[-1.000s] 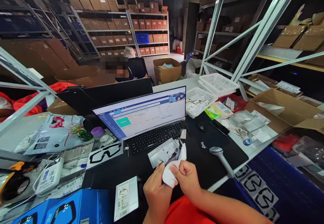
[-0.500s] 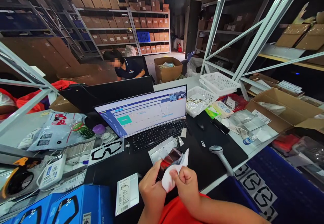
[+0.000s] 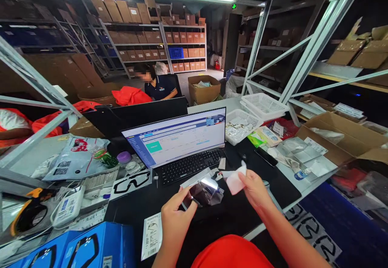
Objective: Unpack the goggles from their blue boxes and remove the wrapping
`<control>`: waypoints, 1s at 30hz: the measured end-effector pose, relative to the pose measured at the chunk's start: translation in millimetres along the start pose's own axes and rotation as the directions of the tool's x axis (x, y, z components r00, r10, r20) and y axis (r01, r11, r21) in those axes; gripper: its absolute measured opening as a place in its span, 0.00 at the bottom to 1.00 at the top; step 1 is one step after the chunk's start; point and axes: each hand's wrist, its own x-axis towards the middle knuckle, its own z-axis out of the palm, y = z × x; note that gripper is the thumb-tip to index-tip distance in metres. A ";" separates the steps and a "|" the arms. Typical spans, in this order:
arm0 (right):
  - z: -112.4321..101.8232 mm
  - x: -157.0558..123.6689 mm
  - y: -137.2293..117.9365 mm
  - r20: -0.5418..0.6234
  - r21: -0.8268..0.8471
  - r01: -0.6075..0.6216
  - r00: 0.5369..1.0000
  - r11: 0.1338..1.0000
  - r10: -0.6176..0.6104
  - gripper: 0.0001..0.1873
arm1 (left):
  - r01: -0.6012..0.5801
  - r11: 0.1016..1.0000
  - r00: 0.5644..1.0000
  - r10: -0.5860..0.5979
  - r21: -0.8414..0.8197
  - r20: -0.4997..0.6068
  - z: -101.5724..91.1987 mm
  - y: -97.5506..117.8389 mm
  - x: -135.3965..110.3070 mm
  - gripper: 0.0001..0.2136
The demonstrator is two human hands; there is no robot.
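At a crowded counter (image 3: 232, 104) in the storeroom, a worker in red grips a dark, glossy, curved lens-like shield (image 3: 203, 195) by its end, the left hand (image 3: 178, 212) pinching it between thumb and fingers above a black desk mat (image 3: 283, 189). Taking twelve o'clock as toward the lit monitor (image 3: 178, 138), the shield reaches out from those fingers at between two and three o'clock, its long axis running roughly nine to three. The right hand (image 3: 255, 189), its thumb and fingers closed on a folded white cloth (image 3: 235, 182), stands off at three o'clock from the shield, with the cloth between; whether the cloth's nearest corner touches anything is hard to tell. The left hand is plainly the nearer, already on the shield. A flat, pale carton (image 3: 194, 178) lies just beyond it at about eleven, short of the black keyboard (image 3: 189, 169). At eight sits a white printed box (image 3: 151, 236); past the screens, near eleven, a co-worker in a dark collared shirt (image 3: 160, 89) is seated.
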 end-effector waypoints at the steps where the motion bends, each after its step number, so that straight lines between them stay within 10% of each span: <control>1: -15.0 0.4 -3.4 -0.012 -0.035 0.049 0.999 0.998 -0.049 0.37 | 0.018 0.999 0.999 -0.017 -0.031 0.036 -3.2 -2.4 1.9 0.11; 8: -83.9 -11.9 -39.0 0.069 -0.451 0.318 0.944 0.834 -0.322 0.34 | -0.010 0.990 0.987 0.033 -0.143 0.155 -9.4 2.8 14.9 0.13; 14: -68.8 -32.2 -55.1 0.236 -0.599 0.440 0.895 0.669 -0.378 0.37 | -0.072 0.979 0.979 0.106 -0.191 0.176 -9.5 10.3 15.1 0.14; 23: -42.5 -40.1 -62.8 0.300 -0.587 0.470 0.883 0.659 -0.362 0.40 | -0.089 0.983 0.976 0.119 -0.162 0.182 -24.6 28.4 20.8 0.13; 30: -34.9 -50.5 -77.1 0.442 -0.596 0.642 0.764 0.482 -0.471 0.39 | -0.182 0.972 0.957 0.209 -0.148 0.200 -23.1 25.5 18.3 0.13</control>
